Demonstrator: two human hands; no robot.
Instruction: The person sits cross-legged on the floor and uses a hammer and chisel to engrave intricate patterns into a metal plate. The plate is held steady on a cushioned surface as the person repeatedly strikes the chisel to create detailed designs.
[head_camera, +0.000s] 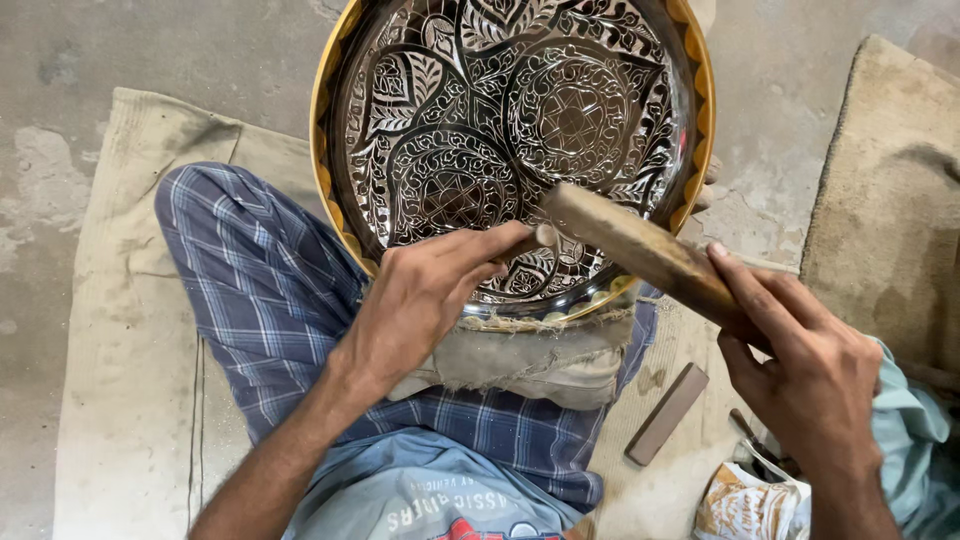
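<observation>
Engraving work going on here, mid-strike by the look of it. The big round tray (512, 140), dark with a bright cut floral pattern and a yellow rim, leans against the person's lap on a wad of cloth (530, 355), and everything else sits around it. The left hand (425, 295) is at the tray's lower edge, fingers pinched closed round a small chisel (543, 237) whose tip I can't make out, but it seems to be pressed on the pattern near the bottom rim. The right hand (810, 365), off the tray's lower right, is wrapped shut round a wooden mallet (640, 248), and its head is right at the chisel's top, touching or very nearly. I'd say this is the tapping stage, cutting one line of the design. The next tap needs the chisel held steady at the same angle and nudged along the line. A flat stone (667, 413) lies on the mat below the tray's right side.
</observation>
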